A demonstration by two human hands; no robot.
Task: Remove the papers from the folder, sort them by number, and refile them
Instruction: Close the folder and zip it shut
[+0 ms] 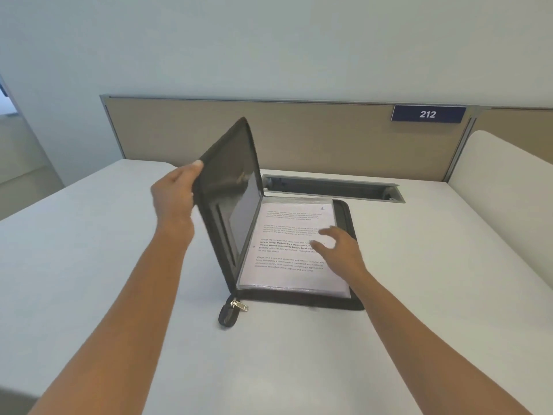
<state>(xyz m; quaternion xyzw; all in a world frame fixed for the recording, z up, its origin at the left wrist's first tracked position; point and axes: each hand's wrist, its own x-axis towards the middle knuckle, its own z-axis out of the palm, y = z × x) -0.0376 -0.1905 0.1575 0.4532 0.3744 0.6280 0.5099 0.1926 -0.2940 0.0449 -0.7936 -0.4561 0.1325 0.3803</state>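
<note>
On the pale worktop (89, 265), the left hand (173, 196) grips the outer edge of the black zip folder's (299, 301) front cover (230, 187), thumb on its rim, holding it raised nearly upright, with the zipper pull (238, 305) lying at the near corner of the spine. The folder's back half lies flat on the worktop with the papers (284, 253) stacked on it in a clear sleeve, the printed top sheet face up. The right hand (341, 250) is released, fingers loosely spread over the sheet's right side, and behind stand a cable slot (332, 187) and a partition (299, 139) with a "212" sign (428, 114).
</note>
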